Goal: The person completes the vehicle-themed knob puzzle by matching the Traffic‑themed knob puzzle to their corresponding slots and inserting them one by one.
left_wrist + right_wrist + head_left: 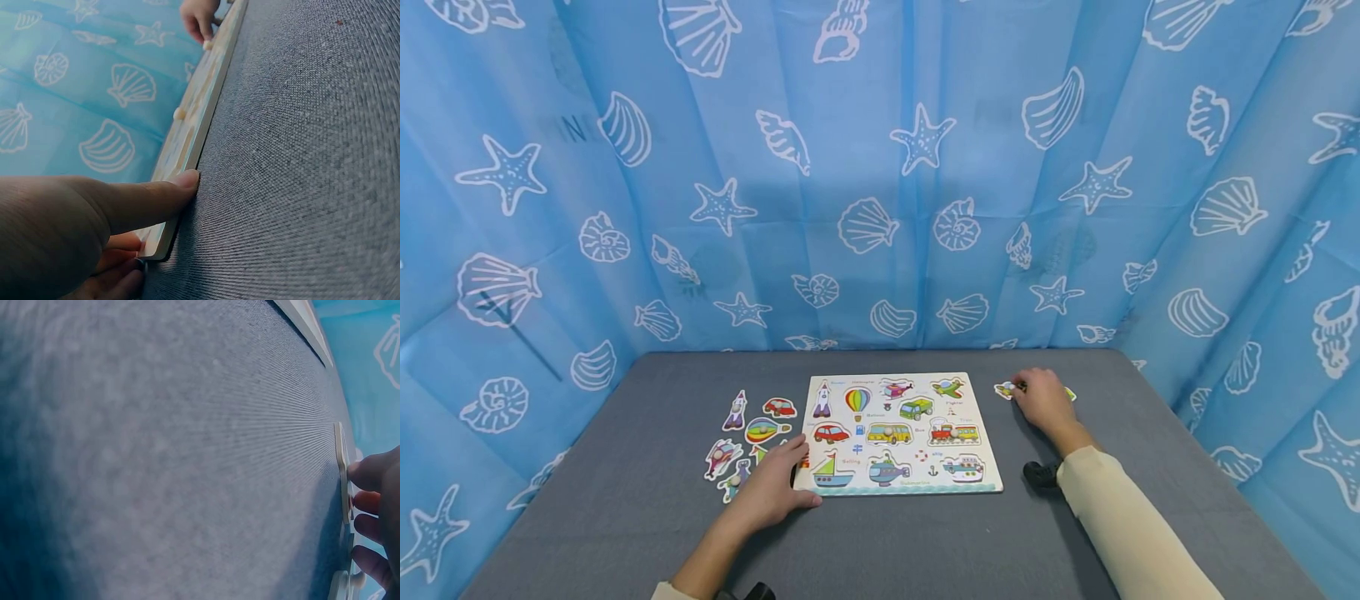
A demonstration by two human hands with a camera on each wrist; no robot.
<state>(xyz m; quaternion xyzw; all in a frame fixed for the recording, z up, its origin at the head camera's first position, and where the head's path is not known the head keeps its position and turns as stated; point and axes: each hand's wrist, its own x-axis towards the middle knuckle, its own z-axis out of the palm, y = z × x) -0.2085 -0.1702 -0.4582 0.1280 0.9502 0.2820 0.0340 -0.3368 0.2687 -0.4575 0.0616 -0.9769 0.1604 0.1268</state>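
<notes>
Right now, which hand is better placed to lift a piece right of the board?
Probably the right hand: it touches a puzzle piece there, while the left hand grips the board by a corner.

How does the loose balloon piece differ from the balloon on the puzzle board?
Place: the loose balloon piece lies on the grey tabletop, while the board balloon sits within the puzzle board.
Pose: in the head view, the loose balloon piece lies sideways, its basket end pointing right; the board balloon is upright, basket toward the near edge.
Shared: both have multicoloured stripes.
</notes>
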